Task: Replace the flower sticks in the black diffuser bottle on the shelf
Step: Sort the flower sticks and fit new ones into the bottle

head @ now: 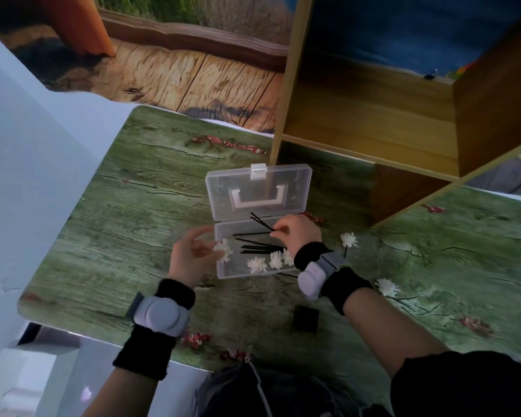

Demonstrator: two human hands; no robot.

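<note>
A clear plastic box (pixel 223 267) lies open on the table, its lid (pixel 259 191) tipped back. Inside are several black sticks (pixel 254 246) and white flower heads (pixel 257 264). My left hand (pixel 193 254) holds a white flower (pixel 224 249) at the box's left edge. My right hand (pixel 295 233) pinches the ends of black sticks (pixel 260 221) above the box. Two more flower sticks lie on the table to the right, one flower (pixel 349 239) beside my right wrist and another flower (pixel 387 287) nearer me. A small black bottle (pixel 305 319) stands close to me, under my right forearm.
A wooden shelf unit (pixel 370 115) stands at the back right of the green wood-print table (pixel 133 206). A pale wall runs along the left. The table's near edge (pixel 103 332) is close to my body.
</note>
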